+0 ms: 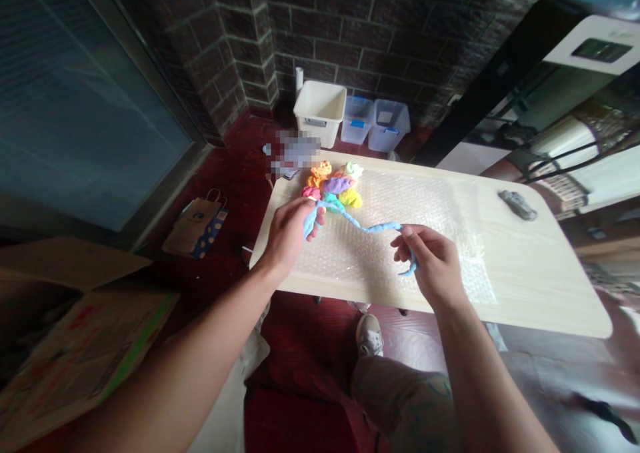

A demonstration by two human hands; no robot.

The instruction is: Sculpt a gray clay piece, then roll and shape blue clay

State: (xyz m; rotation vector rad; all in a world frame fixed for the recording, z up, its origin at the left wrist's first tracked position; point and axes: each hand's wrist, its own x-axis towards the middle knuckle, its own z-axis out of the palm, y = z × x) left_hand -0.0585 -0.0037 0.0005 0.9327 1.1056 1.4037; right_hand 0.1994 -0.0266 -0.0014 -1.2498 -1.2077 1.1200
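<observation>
A thin, uneven light-blue strand of what looks like soft modelling clay [377, 227] sags between my hands above the table. My left hand [287, 234] is closed around its thicker end, and part of that lump shows between the fingers. Thumb and fingers of my right hand [436, 261] pinch the strand towards its other end, whose short tail curls down below them. Just beyond my left hand lies a cluster of soft lumps: orange [320, 171], purple [337, 185], yellow [351, 198], teal, pinkish-red and pale green. Some are partly hidden by others or by the hand.
Bubble wrap [420, 203] covers much of the pale table [545, 273]. A grey crumpled item [518, 205] lies at its right. Behind stand a cream bin [320, 106] and two clear tubs [389, 125]. Paper bags [195, 226] and a cardboard box [85, 353] are at left.
</observation>
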